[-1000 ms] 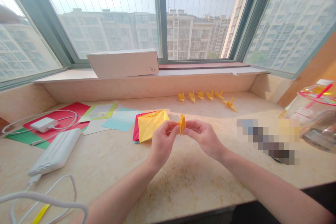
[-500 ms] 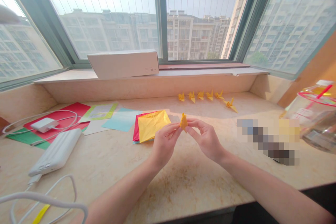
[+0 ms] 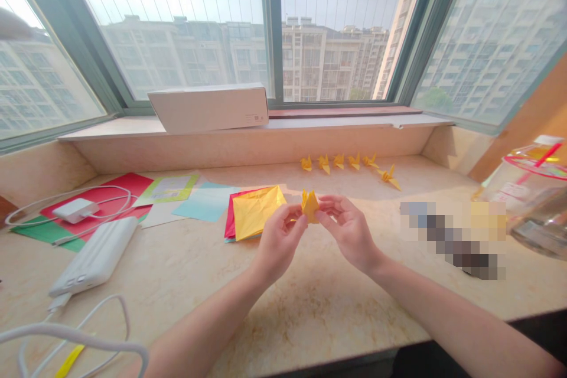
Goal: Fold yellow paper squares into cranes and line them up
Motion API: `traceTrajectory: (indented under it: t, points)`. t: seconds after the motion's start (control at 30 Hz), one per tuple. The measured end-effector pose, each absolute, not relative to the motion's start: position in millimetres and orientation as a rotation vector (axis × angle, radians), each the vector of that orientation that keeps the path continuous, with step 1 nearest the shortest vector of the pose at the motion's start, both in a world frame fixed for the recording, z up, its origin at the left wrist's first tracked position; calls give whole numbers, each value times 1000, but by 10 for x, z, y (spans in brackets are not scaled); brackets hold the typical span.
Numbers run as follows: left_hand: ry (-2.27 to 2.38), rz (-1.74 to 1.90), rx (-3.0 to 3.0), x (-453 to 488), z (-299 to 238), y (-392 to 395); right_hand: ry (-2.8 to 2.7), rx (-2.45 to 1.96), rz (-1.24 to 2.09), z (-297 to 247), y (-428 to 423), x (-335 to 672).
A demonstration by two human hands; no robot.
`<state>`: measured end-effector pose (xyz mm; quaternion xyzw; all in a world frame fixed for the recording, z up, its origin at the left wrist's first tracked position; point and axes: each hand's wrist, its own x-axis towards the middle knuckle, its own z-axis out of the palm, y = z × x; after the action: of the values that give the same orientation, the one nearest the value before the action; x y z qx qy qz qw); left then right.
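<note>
A small folded piece of yellow origami paper (image 3: 310, 208) is pinched between my two hands, its pointed tips facing up. My left hand (image 3: 281, 236) grips its left side between thumb and fingers. On its right side, my right hand (image 3: 348, 230) holds it with thumb and fingertips. Just left of my left hand lies a stack of yellow paper (image 3: 252, 212) over red and blue sheets. Several finished yellow paper cranes (image 3: 339, 161) stand in a row near the back ledge, one crane (image 3: 390, 178) set apart to the right.
A white power bank (image 3: 95, 257) with cables and a white charger (image 3: 75, 211) lie left, near red paper (image 3: 113, 195) and light blue paper (image 3: 208, 201). A long white box (image 3: 208, 109) rests on the sill. At right are a blurred-out object (image 3: 456, 242) and a clear cup (image 3: 522, 183).
The folded paper has turned in my fingers, so its broader face and separate points now show. Both hands have shifted only slightly.
</note>
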<state>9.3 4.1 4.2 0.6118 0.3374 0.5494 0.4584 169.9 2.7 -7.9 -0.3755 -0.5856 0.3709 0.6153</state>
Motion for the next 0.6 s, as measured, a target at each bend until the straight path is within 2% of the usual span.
traceTrajectory:
  t: [0.3, 0.6]
  points:
    - [839, 1341, 1511, 87, 113, 23, -1464, -806, 988, -34, -10, 1658]
    - [801, 1322, 1506, 89, 73, 23, -1334, -926, 872, -45, 15, 1682]
